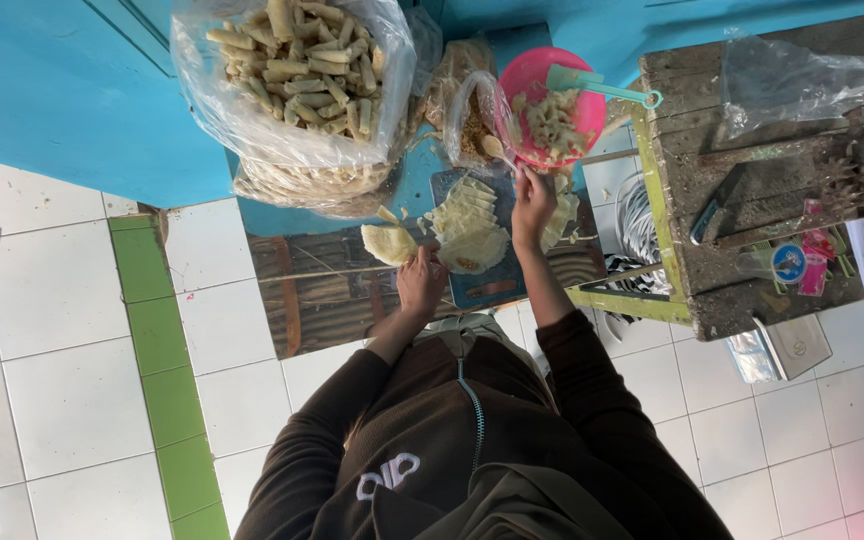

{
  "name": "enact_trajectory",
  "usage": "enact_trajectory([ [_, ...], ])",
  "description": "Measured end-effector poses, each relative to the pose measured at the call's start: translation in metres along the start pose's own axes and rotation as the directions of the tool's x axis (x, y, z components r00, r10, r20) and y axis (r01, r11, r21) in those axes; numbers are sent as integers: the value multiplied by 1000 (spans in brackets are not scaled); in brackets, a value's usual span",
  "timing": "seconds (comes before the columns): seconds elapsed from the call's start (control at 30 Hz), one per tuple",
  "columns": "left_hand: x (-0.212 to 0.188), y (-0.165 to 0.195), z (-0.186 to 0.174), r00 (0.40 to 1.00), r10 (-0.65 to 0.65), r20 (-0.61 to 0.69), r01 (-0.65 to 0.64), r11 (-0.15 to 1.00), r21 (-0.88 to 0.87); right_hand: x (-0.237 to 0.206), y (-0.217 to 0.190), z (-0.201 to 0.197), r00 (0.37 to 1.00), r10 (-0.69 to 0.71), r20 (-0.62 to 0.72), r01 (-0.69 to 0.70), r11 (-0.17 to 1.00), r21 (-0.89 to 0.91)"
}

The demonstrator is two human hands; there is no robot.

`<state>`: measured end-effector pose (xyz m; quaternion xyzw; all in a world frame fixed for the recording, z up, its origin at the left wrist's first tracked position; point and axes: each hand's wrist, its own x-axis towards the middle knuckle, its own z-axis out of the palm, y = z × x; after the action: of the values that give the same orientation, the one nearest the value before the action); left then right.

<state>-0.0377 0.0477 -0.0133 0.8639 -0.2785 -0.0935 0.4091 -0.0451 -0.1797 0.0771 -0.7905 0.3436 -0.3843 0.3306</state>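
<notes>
Right now my left hand (420,283) presses flat on the near edge of the stack of pale, thin round wrappers (467,232) on the blue cutting board (482,285). My right hand (532,205), fingers curled at the stack's far side, is nearer the pink plastic bowl of filling (552,105).

Soft, even daylight fills the scene, bright on the white floor tiles (62,300); shadows are faint; the clear plastic bag (282,130) shows mild glare. Focus is fairly sharp centrally; edges bend slightly.
</notes>
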Motion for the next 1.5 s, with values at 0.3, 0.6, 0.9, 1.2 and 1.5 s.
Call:
enact_trajectory([
  [0.3, 2, 2, 1, 997, -45, 56, 47, 998, -30, -55, 13, -38, 977, -155, 149, 186, 956, -226],
  [0.6, 3, -5, 5, 999, 15, 50, -15, 1000, 2, -123, 45, -45, 962, -60, 268, 182, 870, -459],
  [0.9, 0, 0, 0, 999, 30, 34, -31, 999, 24, -122, 55, -50, 969, 46, 241, 76, 879, -470],
  [1.2, 1, 9, -5, 996, 86, 8, -86, 996, 14, -118, 54, -50, 959, -60, 275, 164, 913, -373],
  [1.5, 2, 16, -13, 997, 71, -21, -71, 997, 4, -132, 56, -69, 851, -376, 368, 482, 836, -263],
])
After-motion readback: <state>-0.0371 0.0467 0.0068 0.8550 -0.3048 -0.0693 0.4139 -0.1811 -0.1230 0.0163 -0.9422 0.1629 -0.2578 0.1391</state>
